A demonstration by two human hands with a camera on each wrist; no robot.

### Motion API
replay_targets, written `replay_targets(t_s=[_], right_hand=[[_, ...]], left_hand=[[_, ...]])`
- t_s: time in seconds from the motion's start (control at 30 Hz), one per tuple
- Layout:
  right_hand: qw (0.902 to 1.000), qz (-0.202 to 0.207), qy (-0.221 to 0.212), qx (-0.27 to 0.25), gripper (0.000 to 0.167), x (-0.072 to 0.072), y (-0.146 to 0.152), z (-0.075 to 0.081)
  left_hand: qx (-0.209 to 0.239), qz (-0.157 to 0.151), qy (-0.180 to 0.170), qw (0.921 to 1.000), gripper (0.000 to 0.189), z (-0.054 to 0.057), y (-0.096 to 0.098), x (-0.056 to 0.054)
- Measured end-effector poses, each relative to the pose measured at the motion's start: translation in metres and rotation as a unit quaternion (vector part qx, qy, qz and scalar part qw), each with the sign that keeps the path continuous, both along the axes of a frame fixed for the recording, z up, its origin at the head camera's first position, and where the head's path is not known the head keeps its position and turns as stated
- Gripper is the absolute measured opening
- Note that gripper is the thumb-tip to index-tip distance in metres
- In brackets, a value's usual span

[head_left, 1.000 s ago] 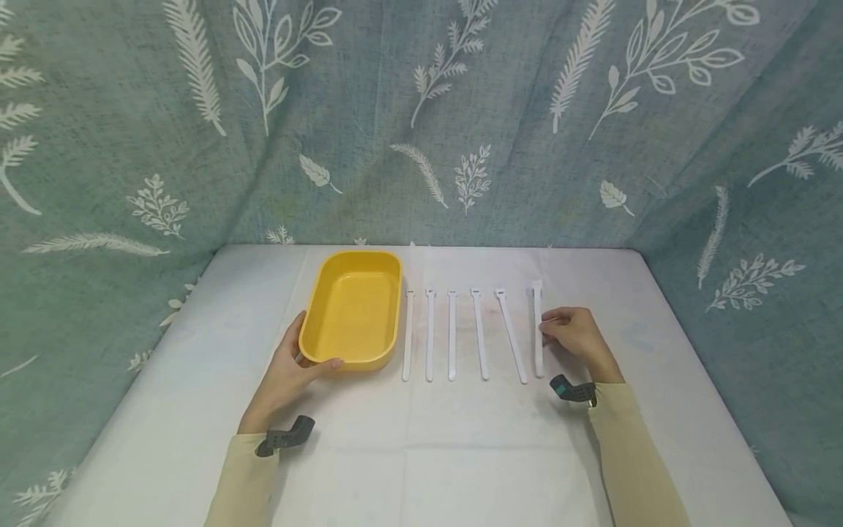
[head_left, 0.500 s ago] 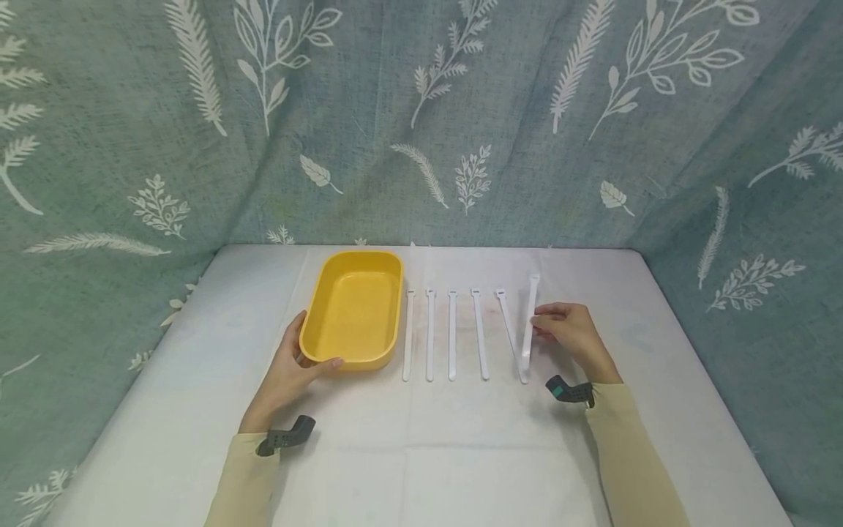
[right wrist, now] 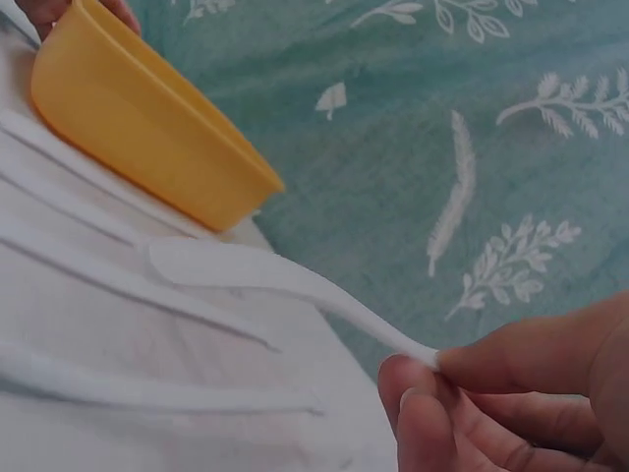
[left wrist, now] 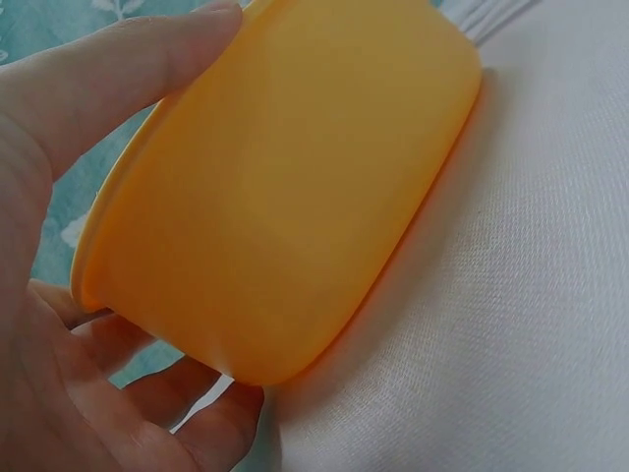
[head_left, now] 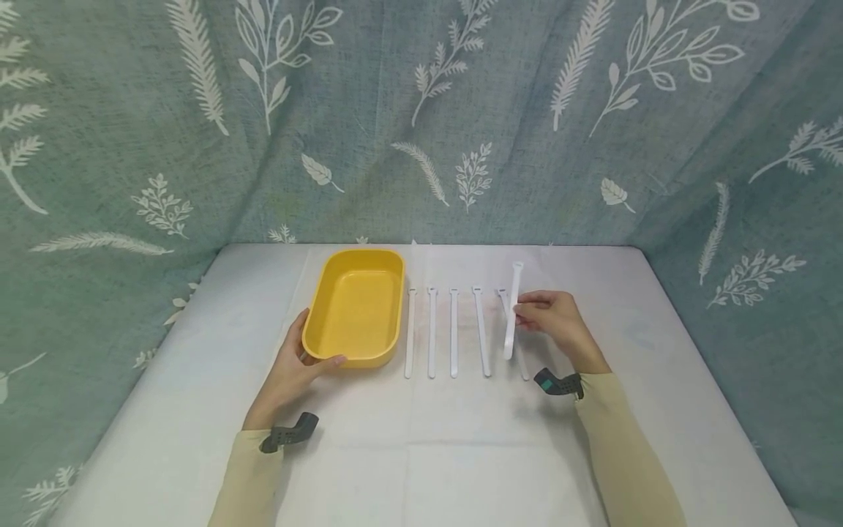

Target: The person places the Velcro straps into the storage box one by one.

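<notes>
My left hand (head_left: 293, 369) grips the near left corner of a yellow plastic tray (head_left: 352, 360), thumb along the near side and fingers behind the left side. Nothing lies inside the tray. Between thumb and fingertips my right hand (head_left: 552, 322) pinches a white cable strap (right wrist: 236, 267) near its middle. This strap has a slotted head at the far end and a rounded tail, and it bends slightly in the right wrist view. It is raised above the table, partly covering another strap (head_left: 522, 366) lying beneath.
Several more white cable straps (head_left: 454, 337) lie in a row right of the tray, heads toward the back. A white cloth covers the table (head_left: 408, 468). A green leaf-patterned curtain (head_left: 369, 183) hangs behind and at both sides.
My right hand has lifted the rightmost strap and carried it leftward, over the neighbouring strap. The left hand and tray have stayed in place.
</notes>
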State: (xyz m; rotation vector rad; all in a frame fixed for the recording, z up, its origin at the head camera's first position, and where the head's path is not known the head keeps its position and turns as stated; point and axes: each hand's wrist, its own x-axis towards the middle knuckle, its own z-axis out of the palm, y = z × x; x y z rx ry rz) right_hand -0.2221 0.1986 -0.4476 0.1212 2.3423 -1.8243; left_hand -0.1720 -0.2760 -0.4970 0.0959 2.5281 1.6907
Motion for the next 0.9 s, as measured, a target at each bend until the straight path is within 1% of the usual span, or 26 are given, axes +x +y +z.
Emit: replay_targets(t_s=[0.27,0.53,0.77,0.9], right_hand=[[0.9988,0.02,0.012,-0.043,0.038,-0.007,-0.019,0.015],[0.9979,0.027,0.021,-0.055,0.034,-0.013,-0.045,0.028],[0.9946,0.04,0.028,-0.092,0.033,-0.016,-0.066,0.034],[0.994,0.044,0.026,-0.097,0.032,-0.017,-0.077,0.035]], left_hand=[[0.003,-0.004,0.008,1.0,0.119,0.0,0.0,-0.001],[-0.001,-0.008,0.007,0.9999,0.12,0.001,0.001,0.001],[0.004,-0.008,0.011,0.9999,0.118,0.002,0.002,0.001],[0.003,-0.009,0.009,0.9999,0.119,0.001,0.001,0.0]])
